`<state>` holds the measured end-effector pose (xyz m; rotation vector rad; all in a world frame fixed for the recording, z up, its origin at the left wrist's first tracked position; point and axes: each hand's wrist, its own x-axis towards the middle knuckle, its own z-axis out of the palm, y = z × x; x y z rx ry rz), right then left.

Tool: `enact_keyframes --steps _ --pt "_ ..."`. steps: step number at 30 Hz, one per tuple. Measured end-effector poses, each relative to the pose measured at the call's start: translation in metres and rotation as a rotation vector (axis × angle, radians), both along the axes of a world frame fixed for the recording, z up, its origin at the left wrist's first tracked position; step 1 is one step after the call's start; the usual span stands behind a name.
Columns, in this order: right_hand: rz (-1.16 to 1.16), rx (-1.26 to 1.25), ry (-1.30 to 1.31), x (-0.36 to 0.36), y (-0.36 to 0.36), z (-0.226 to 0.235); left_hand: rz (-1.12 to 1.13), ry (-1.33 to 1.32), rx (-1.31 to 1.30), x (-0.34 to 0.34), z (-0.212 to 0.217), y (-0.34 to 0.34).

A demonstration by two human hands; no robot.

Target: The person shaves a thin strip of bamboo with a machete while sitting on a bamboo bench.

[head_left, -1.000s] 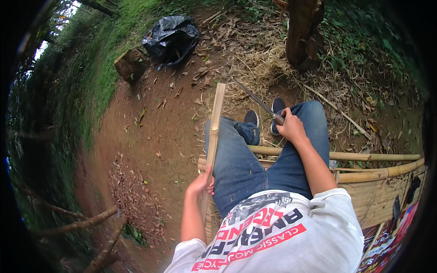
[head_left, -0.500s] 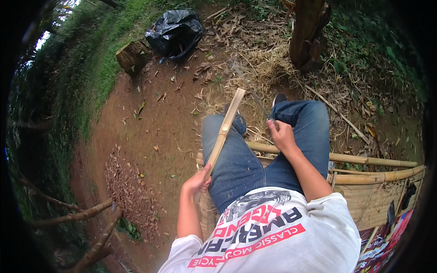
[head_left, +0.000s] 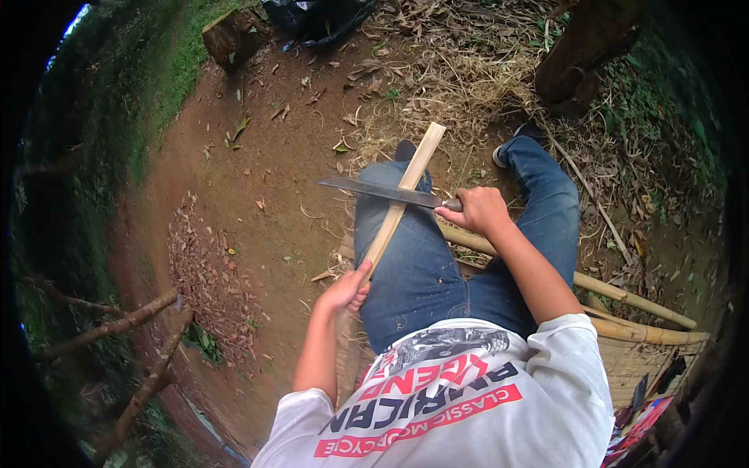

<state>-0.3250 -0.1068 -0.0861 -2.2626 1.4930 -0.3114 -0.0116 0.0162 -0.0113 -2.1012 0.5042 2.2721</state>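
Note:
My left hand (head_left: 346,291) is closed round the lower end of a long, pale strip of split bamboo (head_left: 391,221). The strip slants up and away across my left thigh, its far end past the knee. In my right hand (head_left: 477,210) is the handle of a long knife (head_left: 380,189), fingers wrapped round it. The blade lies across the strip's upper half, its tip pointing left beyond my knee. From this angle I cannot tell which edge meets the strip or how firmly it presses.
I sit on a bamboo bench (head_left: 651,331). Pale shavings (head_left: 468,86) and dry leaves litter the soil ahead, near a dark wooden post (head_left: 576,66). A cut stump (head_left: 234,37) and a black plastic bag (head_left: 320,19) stand at the far left. Branches (head_left: 117,327) jut in at the left.
My right hand has brought the knife from beside my right knee across to the left, onto the strip. My right leg has stretched outward. The left hand keeps its grip.

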Motion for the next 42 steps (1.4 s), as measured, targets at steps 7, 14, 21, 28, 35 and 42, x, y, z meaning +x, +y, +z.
enact_keyframes --steps 7,14,21,28,35,42 --pt "-0.021 -0.108 0.033 -0.038 -0.01 -0.009 -0.02 0.03 0.011 -0.002 0.003 -0.007" --pt "-0.01 -0.159 0.059 -0.047 -0.007 -0.001 -0.047 0.048 -0.001 -0.003 0.0 -0.01" --pt "-0.05 -0.078 0.024 -0.003 0.006 0.016 -0.056 0.017 -0.001 -0.009 -0.002 -0.01" --pt "-0.017 -0.023 0.12 -0.03 -0.014 0.001 -0.047 0.042 -0.015 0.001 -0.002 -0.004" --pt "-0.011 -0.037 0.026 0.015 0.006 0.023 -0.025 0.019 0.0 -0.012 -0.003 -0.01" --pt "-0.387 -0.024 0.14 -0.086 -0.026 -0.011 -0.013 0.005 -0.04 -0.005 0.0 -0.007"
